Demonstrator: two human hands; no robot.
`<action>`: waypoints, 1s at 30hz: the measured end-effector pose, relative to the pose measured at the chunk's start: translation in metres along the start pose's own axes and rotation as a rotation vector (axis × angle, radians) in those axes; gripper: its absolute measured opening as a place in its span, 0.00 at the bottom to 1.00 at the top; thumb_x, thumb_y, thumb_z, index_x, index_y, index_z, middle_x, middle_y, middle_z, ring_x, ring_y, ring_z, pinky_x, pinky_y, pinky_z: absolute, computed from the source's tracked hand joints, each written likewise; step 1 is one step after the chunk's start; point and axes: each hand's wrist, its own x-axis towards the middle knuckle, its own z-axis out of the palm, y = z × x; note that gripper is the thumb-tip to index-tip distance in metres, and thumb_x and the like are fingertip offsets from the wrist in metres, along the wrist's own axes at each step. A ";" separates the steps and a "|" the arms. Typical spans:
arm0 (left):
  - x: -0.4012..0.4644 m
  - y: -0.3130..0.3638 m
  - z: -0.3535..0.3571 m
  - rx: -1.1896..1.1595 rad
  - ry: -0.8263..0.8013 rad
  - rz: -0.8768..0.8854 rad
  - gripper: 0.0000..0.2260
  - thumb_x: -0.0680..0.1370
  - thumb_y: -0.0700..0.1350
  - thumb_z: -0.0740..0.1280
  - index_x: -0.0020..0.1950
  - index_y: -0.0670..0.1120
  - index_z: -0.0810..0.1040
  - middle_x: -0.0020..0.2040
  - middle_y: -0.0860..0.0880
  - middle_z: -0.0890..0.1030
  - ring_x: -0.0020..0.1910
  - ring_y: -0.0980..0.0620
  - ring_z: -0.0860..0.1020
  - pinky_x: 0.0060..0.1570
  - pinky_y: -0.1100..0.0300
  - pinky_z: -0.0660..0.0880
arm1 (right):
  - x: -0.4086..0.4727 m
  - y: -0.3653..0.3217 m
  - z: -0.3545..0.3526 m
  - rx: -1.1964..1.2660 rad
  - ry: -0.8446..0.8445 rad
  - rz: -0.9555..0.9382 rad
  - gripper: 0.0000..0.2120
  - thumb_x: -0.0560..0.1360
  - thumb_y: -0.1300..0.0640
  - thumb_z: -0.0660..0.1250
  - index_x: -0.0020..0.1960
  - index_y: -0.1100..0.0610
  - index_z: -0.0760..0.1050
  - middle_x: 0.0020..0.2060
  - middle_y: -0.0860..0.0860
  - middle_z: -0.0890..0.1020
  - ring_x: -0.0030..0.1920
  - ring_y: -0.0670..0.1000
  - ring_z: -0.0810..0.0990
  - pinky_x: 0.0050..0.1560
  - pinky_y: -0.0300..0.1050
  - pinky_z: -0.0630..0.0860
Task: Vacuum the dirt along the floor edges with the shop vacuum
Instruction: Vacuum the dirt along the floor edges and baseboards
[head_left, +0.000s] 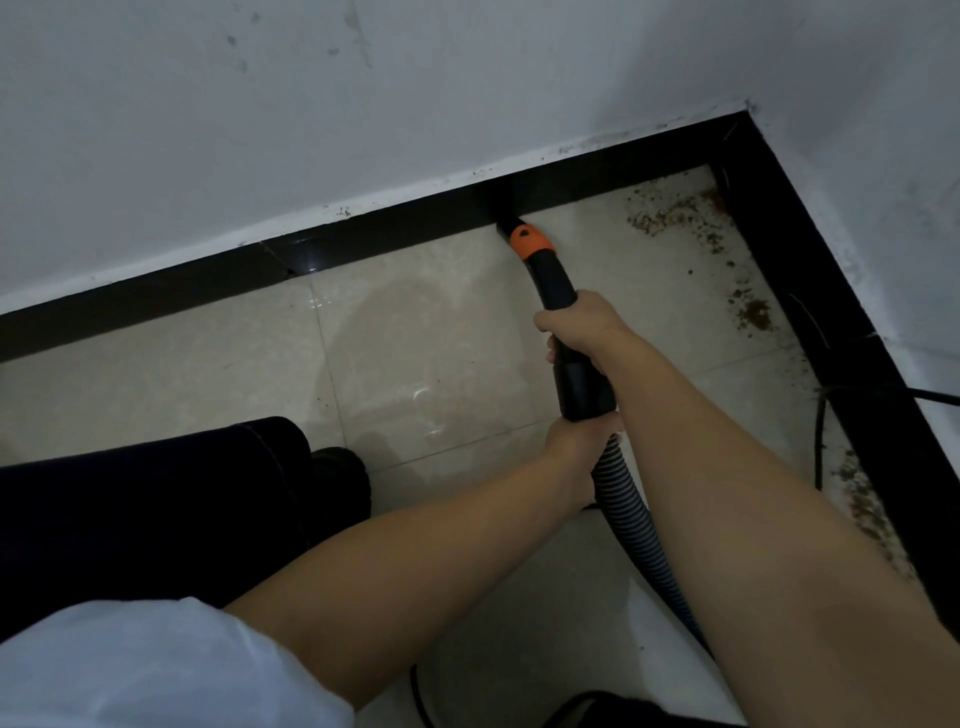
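Left hand (574, 447): wrapped round the ribbed hose (621, 493) just below the black handle, probably to steady and steer from the rear.
Right hand (582, 325): clenched on the handle (563, 306) further up, likely to press the tip down and guide it.
Nozzle (506, 215): beyond an orange collar (530, 241), tip touching the black skirting (395, 221) where floor meets wall, so set for edge dirt.
Dirt (675, 215): brown crumbs, three loose patches along the right-hand edge, thickest in the far corner; not yet reached.
Cable (821, 436): one, by the right skirting.
Count: two hands, one hose, one nozzle.
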 end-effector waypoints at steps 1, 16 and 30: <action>0.000 -0.001 0.000 0.003 0.017 0.002 0.07 0.73 0.35 0.68 0.37 0.43 0.74 0.35 0.46 0.75 0.33 0.49 0.73 0.35 0.57 0.71 | -0.001 0.000 0.002 -0.010 -0.015 -0.002 0.10 0.74 0.64 0.65 0.54 0.61 0.68 0.32 0.54 0.75 0.28 0.51 0.74 0.27 0.40 0.73; 0.004 -0.036 0.039 0.307 -0.069 -0.052 0.15 0.70 0.36 0.73 0.56 0.38 0.78 0.55 0.38 0.80 0.50 0.44 0.77 0.59 0.45 0.75 | -0.017 0.067 -0.064 0.289 0.345 0.094 0.08 0.74 0.63 0.65 0.51 0.61 0.68 0.31 0.54 0.74 0.27 0.52 0.73 0.30 0.43 0.75; 0.023 -0.035 0.059 0.394 -0.073 -0.039 0.12 0.71 0.36 0.72 0.53 0.39 0.77 0.44 0.42 0.79 0.43 0.46 0.76 0.51 0.51 0.74 | 0.001 0.080 -0.091 0.408 0.414 0.122 0.09 0.73 0.63 0.65 0.52 0.60 0.69 0.32 0.55 0.74 0.27 0.52 0.73 0.31 0.44 0.76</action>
